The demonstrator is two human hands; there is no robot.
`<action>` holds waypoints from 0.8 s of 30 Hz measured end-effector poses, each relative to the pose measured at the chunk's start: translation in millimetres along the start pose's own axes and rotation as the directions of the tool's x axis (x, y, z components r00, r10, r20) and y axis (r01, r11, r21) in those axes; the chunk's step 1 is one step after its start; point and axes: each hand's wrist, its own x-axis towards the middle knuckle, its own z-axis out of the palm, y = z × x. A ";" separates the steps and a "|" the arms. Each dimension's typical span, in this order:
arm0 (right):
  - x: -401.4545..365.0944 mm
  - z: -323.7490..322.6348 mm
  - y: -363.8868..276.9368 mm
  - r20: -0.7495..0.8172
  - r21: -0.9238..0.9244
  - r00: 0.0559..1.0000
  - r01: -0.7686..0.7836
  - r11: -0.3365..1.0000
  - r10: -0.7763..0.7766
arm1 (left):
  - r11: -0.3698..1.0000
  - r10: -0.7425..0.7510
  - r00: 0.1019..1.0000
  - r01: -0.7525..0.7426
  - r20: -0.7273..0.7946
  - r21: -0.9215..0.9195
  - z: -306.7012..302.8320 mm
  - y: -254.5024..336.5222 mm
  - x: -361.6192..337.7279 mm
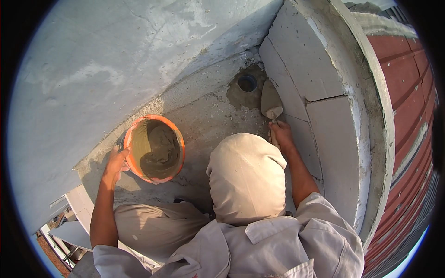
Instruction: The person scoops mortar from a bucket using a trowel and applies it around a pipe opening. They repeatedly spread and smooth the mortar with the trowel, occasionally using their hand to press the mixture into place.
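My left hand [117,162] grips the rim of an orange bucket [181,160] at the left of the view. Wet grey mortar [163,146] lies inside the bucket. On the right, my right hand [281,134] is closed round the handle of a trowel [270,98], whose blade points away from me beside the block wall. Just left of the blade, a round dark pipe opening [247,83] sits in the floor, with damp mortar [237,96] around it.
A grey plastered wall [106,60] rises on the left. Pale blocks [333,134] line the right side under a curved concrete edge [382,125]. Beyond it is a red corrugated roof [410,106]. My bent knees are close to the concrete floor [204,120].
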 end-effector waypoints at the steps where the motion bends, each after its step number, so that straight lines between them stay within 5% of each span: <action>1: 3.7 -0.2 -1.8 -0.020 -0.014 1.000 -0.022 1.000 0.021 | 1.000 0.003 1.000 -0.004 -0.008 -0.006 0.7 -1.2 0.5; 13: 23.9 -15.5 39.9 0.075 -0.072 0.989 -0.123 0.990 0.128 | 1.000 -0.006 1.000 0.007 0.021 -0.023 -0.2 -2.9 3.8; 22: -31.5 -24.2 10.1 -0.020 -0.356 0.984 0.156 0.921 -0.175 | 1.000 -0.014 1.000 0.014 0.000 -0.007 4.1 1.6 4.1; 24: -13.7 -24.7 -2.9 -0.013 -0.413 0.993 0.101 0.905 -0.116 | 1.000 -0.013 1.000 0.013 0.006 -0.001 4.6 4.8 1.6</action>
